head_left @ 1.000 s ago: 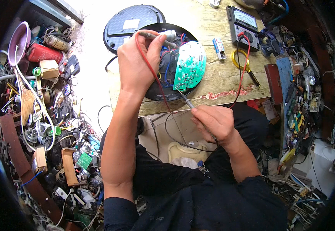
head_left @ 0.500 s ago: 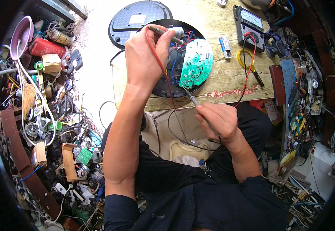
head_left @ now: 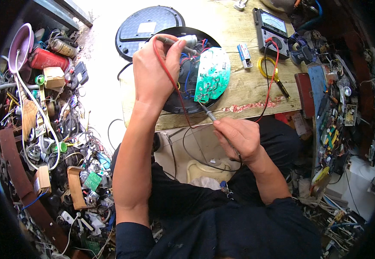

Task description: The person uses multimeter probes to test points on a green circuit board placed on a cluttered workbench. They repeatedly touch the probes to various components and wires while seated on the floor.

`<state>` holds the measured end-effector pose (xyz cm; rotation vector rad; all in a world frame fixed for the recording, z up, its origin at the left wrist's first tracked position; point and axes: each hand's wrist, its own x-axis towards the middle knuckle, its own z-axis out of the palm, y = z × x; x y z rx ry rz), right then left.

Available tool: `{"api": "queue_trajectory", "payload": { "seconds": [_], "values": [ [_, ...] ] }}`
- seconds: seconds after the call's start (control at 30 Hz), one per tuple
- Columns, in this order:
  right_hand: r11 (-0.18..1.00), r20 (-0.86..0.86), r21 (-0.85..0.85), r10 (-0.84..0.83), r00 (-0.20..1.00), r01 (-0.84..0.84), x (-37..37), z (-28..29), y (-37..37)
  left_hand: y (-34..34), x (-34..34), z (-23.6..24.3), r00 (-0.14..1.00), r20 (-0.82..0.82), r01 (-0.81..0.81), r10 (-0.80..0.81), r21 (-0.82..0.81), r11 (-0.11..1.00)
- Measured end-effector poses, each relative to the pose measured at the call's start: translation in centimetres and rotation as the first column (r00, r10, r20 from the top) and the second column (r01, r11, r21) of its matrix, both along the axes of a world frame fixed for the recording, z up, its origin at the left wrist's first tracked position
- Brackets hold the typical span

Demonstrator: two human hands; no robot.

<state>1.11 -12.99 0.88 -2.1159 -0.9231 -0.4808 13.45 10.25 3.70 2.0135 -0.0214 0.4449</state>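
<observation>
My left hand (head_left: 153, 73) is closed round a grey test probe (head_left: 166, 40) with a red lead, its front end pointing into the wiring above the board's left side; its tip is hard to make out. My right hand (head_left: 240, 139) grips another grey test probe (head_left: 210, 114), with a black lead trailing below. That probe's tip is at the lower left edge of a green circuit board (head_left: 213, 77); contact cannot be made out. The board sits tilted in a round black housing (head_left: 178, 106) among red and blue wires. Both leads run to an analog multimeter (head_left: 272, 31) at the far right.
A round dark cover (head_left: 129, 38) lies behind the housing. On the wooden table (head_left: 235, 82) are a small blue-and-white box (head_left: 244, 56), a yellow ring-shaped tool (head_left: 261, 68) and reddish crumbs (head_left: 252, 105). Piles of cables and parts flank the table, with a purple basin (head_left: 20, 43) at left.
The whole view has shifted a little, so the table and its things appear slightly further left and lower. Both hands keep their probes in nearly the same places about the board.
</observation>
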Motion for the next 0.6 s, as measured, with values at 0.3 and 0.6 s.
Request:
{"api": "queue_trajectory", "payload": {
  "seconds": [0.3,0.6],
  "values": [
    [1.000,-0.008,0.021,-0.013,1.000,0.013,0.03,0.29,0.10,-0.19,-0.18,0.48,1.000,-0.006,-0.010,0.010,0.025,1.000],
    [1.000,-0.004,0.013,-0.017,1.000,0.017,0.04,0.11,-0.02,-0.09,-0.05,0.03,1.000,0.020,0.003,-0.003,0.009,1.000]
  ]
}}
